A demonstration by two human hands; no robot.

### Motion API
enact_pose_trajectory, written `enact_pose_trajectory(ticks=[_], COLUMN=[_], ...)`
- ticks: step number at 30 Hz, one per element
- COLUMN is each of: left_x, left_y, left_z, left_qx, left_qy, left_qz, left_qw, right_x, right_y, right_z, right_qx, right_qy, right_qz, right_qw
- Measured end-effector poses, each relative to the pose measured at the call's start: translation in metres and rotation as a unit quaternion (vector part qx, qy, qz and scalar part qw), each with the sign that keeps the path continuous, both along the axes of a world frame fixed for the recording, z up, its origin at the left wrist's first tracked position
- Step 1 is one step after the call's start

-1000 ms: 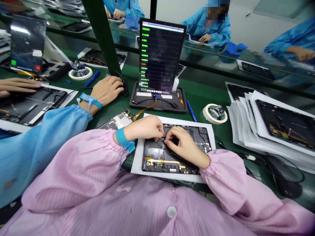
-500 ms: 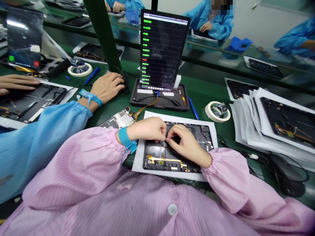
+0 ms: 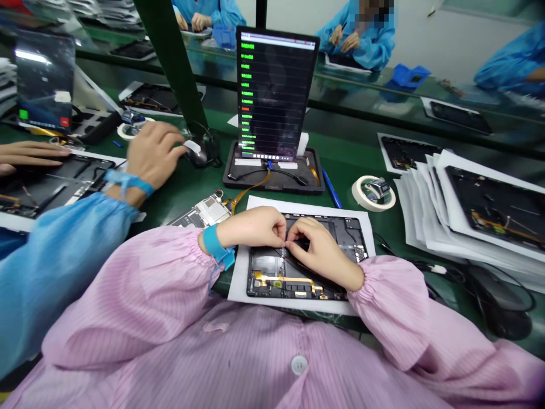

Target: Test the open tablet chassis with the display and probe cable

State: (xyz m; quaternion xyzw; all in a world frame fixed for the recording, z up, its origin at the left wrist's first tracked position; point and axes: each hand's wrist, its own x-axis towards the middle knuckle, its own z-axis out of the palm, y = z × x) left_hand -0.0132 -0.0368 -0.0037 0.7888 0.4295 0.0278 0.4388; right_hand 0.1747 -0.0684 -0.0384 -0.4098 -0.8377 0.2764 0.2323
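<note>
An opened tablet housing (image 3: 266, 266) lies on a white sheet (image 3: 240, 284) in front of me, with an orange flex cable (image 3: 293, 278) along its near edge. My left hand (image 3: 264, 226) is over its upper left part, fingertips pinched together. From the right, my right hand (image 3: 320, 245) meets it, thumb and forefinger closed at the same spot. What the fingertips hold, if anything, is too small to make out. A thin dark cable runs close under them. Left of the sheet lies a circuit board assembly (image 3: 208, 210) with a flex cable leading to the lit upright tablet screen (image 3: 276, 96).
A blue pen (image 3: 331, 188) and a tape roll (image 3: 373, 193) lie to the right, beside stacked housings on white sheets (image 3: 430, 210). A black mouse (image 3: 496, 301) is at far right. At left, a co-worker's hand (image 3: 155, 153) is near another mouse (image 3: 202, 150).
The co-worker's hand at left has come off the mouse and moved left. My hands keep nearly the same pinched pose over the housing. The view has shifted slightly.
</note>
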Motion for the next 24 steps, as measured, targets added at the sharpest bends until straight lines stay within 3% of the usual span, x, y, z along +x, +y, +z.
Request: enact_pose_trajectory(ticks=[9,12,14,16,18,21,24], left_x=[0.008,0.001,-0.002,-0.002,0.002,0.008,0.01], left_y=[-0.003,0.004,0.013,0.026,0.043,0.071,0.091], left_z=[-0.012,0.001,0.015,0.023,0.022,0.007,-0.001], left_qx=[0.08,0.061,0.124,0.267,0.394,0.484,0.499], left_qy=[-0.041,-0.063,-0.096,-0.091,-0.022,0.085,0.127], left_qz=[0.029,-0.016,0.033,0.162,0.261,0.287,0.267], left_qw=[0.996,0.996,0.987,0.946,0.881,0.822,0.815], right_x=[0.003,0.004,0.005,0.004,0.004,0.004,0.005], right_y=[0.001,0.001,0.001,0.001,0.001,0.002,0.001], right_z=[-0.007,-0.007,-0.007,-0.008,-0.009,-0.009,-0.008], right_qx=[-0.013,-0.03,-0.032,-0.029,-0.024,-0.02,-0.017], right_qy=[0.051,0.06,0.059,0.054,0.05,0.046,0.043], right_qz=[-0.046,-0.064,-0.07,-0.073,-0.074,-0.075,-0.075], right_qw=[0.998,0.996,0.995,0.995,0.996,0.996,0.996])
